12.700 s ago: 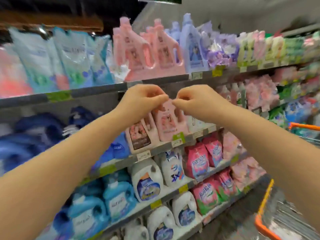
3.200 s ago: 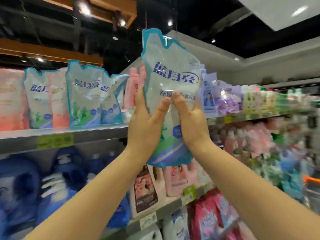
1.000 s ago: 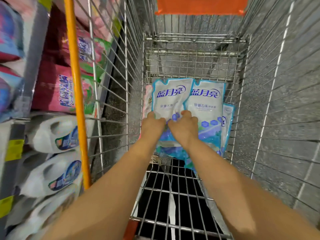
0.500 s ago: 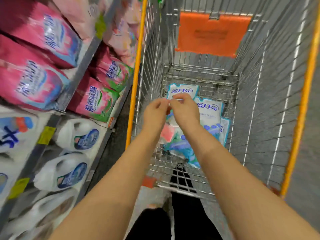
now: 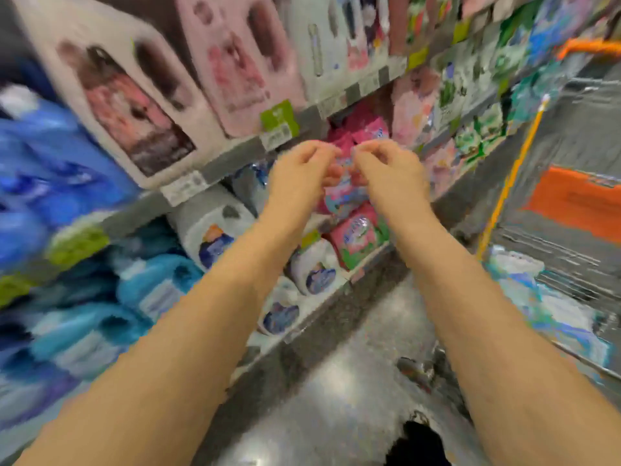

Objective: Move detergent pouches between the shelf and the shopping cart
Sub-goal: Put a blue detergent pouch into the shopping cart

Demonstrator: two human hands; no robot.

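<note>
Both of my hands are raised side by side in front of the shelf point(image 5: 235, 155), and the picture is blurred by motion. My left hand point(image 5: 302, 176) and my right hand point(image 5: 389, 176) have their fingers curled and hold nothing. Behind them lie pink detergent pouches point(image 5: 359, 235) on a lower shelf. The shopping cart point(image 5: 504, 190) with its orange rim stands at the right. Blue and white detergent pouches point(image 5: 551, 304) lie inside it, well to the right of my right forearm.
Pink jugs point(image 5: 235, 62) stand on the shelf above my hands. White jugs point(image 5: 215, 230) and blue bottles point(image 5: 151, 284) fill the lower left shelves. An orange panel point(image 5: 578, 203) hangs in the cart's far end. Speckled grey floor point(image 5: 353, 364) runs between shelf and cart.
My hands left the pouch in the cart and rose out of it. My view has swung left from the cart to the shelf, with both hands now empty in front of it.
</note>
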